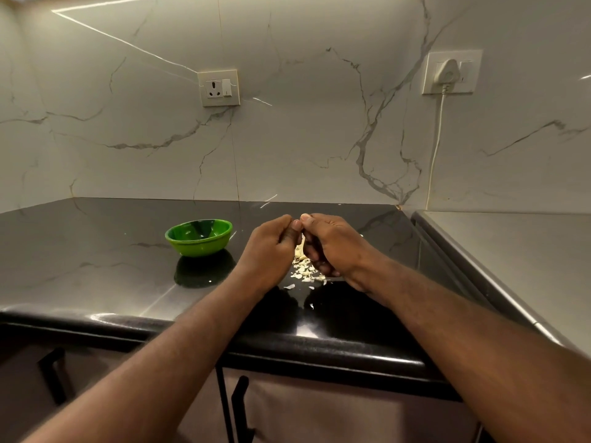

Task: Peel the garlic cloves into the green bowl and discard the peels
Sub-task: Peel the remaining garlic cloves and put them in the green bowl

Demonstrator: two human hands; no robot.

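Left hand (271,247), right hand (332,244) grips pinching garlic clove (299,253), seemingly upright; peels (305,271) beneath.

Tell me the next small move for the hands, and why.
Probably pull another strip of skin off the garlic clove pinched between the left hand and right hand, dropping it on the peels below. Both thumbs meet over the pile, so peeling seems unfinished; the green bowl stands to the left for afterwards.
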